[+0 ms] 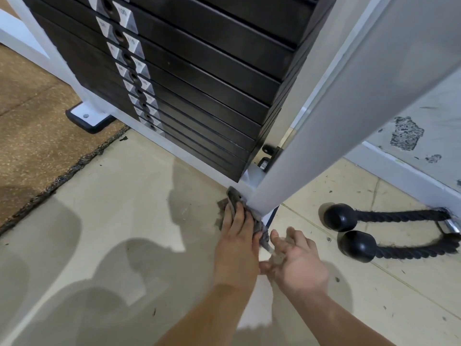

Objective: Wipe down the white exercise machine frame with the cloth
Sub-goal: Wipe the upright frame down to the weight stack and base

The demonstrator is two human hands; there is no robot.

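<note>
The white exercise machine frame has a thick upright post [324,126] that meets a low base rail [159,143] near the floor. A grey cloth [234,198] is bunched against the foot of the post. My left hand [237,236] lies flat on the cloth, its straight fingers pressing it onto the frame's corner. The cloth's tail [265,239] hangs down to my right hand [299,260], which has spread fingers. The tail lies across that hand between thumb and forefinger. The part of the cloth under my left palm is hidden.
The black weight stack [199,78] fills the frame just behind the cloth. A black rope handle with two rubber ends [359,245] lies on the tiles to the right. A scuffed wall [424,136] stands behind it. A brown mat [32,126] covers the floor at left.
</note>
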